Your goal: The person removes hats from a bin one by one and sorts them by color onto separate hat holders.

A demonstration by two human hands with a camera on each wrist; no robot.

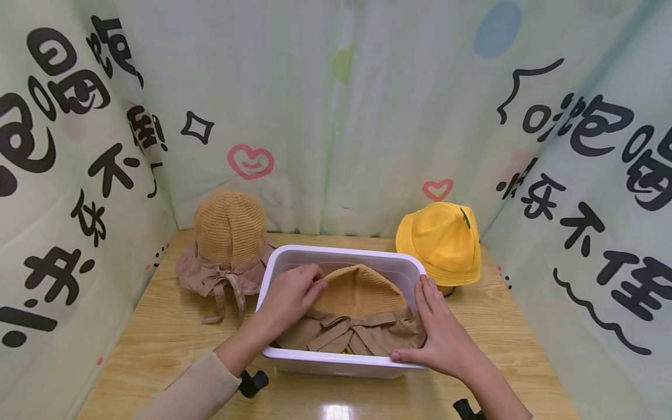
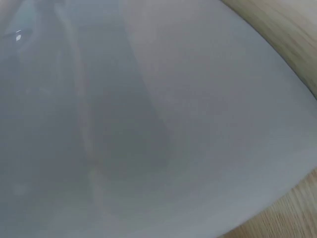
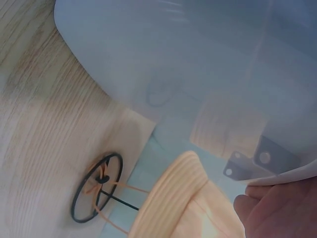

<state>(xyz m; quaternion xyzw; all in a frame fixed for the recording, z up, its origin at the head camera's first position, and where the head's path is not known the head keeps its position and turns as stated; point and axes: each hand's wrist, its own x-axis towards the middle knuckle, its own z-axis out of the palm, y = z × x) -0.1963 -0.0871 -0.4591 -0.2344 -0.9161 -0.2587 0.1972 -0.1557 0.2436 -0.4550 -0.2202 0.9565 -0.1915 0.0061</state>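
A white plastic bin [image 1: 336, 366] stands on the table, holding a hat [image 1: 362, 291] with a tan knit crown and a brown fabric brim tied in a bow. My left hand [image 1: 291, 297] reaches over the bin's left side, its bent fingers and thumb pinching the left edge of the knit crown. Against the bin's right rim lies my right hand [image 1: 443, 338], with fingers extended along the rim and thumb on the front edge. The left wrist view shows only the bin's wall [image 2: 158, 119] and some table. My right fingers [image 3: 277, 208] touch the rim in the right wrist view.
At the back left, a similar knit hat [image 1: 231, 230] with a pinkish-brown brim stands beside the bin. A yellow bucket hat [image 1: 441, 242] is at the back right, on a black wire stand [image 3: 96, 188]. Printed curtains [image 1: 294, 116] enclose the wooden table [image 1: 173, 344]. Two dark fixtures are near the front.
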